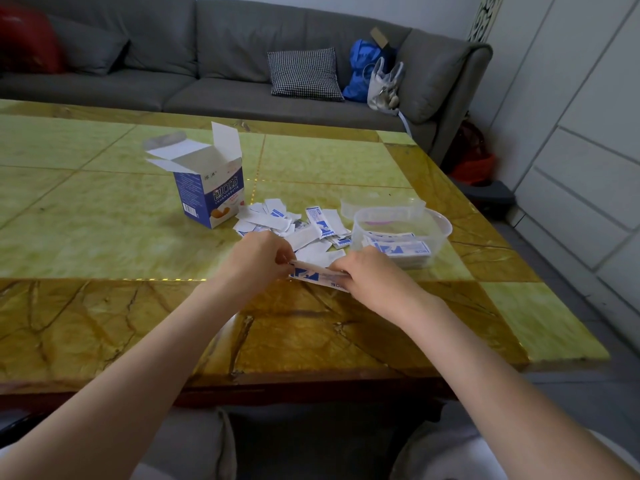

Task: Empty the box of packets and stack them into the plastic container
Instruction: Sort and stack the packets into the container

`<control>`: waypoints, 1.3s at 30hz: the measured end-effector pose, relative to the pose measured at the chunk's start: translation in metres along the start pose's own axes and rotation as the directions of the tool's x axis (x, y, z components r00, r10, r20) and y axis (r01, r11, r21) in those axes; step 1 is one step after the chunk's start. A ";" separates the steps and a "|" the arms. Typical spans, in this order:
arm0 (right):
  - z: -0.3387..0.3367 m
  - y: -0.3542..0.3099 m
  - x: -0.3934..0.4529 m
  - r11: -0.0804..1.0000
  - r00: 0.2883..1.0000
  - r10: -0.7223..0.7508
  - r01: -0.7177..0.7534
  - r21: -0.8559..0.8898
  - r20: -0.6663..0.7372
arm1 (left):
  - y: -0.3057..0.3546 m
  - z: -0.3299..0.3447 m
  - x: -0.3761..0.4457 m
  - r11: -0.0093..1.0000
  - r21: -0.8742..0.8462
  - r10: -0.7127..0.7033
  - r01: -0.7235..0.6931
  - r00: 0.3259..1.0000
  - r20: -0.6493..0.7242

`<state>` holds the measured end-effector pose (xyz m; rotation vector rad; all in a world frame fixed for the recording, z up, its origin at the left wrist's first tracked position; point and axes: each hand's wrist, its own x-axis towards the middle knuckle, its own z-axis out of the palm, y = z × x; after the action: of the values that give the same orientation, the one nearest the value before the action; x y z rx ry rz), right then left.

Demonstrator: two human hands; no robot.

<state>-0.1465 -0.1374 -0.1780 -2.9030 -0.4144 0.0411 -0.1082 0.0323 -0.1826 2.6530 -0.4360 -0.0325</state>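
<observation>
Together the left hand (259, 256) and right hand (363, 271) pinch the two ends of a small bundle of packets (317, 275), fingers closed on it just above the table (104, 237). Loose white-and-blue packets (294, 226) lie scattered beyond. Standing left of them, flaps open, the blue box (207, 192) reads "CHUANGKOUTIE". At right, the clear plastic container (403, 233) already holds stacked packets, its lid (381, 206) just behind; their print is too small to read.

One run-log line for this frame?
both hands squaring packet stack | container partly filled | loose packets remain | box open
</observation>
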 end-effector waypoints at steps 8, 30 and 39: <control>-0.002 -0.006 -0.005 0.995 0.997 -0.072 0.075 -0.063 0.038 | 0.012 0.007 -0.004 0.957 0.290 0.019 -0.011 1.000 -0.022; -0.009 0.001 -0.006 0.980 1.000 -0.008 0.013 0.198 -0.026 | 0.002 -0.004 0.003 0.985 -0.157 -0.068 0.068 0.998 0.005; -0.077 0.064 0.009 0.648 0.846 0.456 -0.104 0.755 -0.275 | 0.059 -0.040 0.045 0.674 -0.732 -0.094 0.105 0.994 0.057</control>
<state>-0.1157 -0.2107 -0.1159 -2.0535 0.1504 -0.3376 -0.0791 -0.0148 -0.1188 1.8592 -0.2073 -0.2168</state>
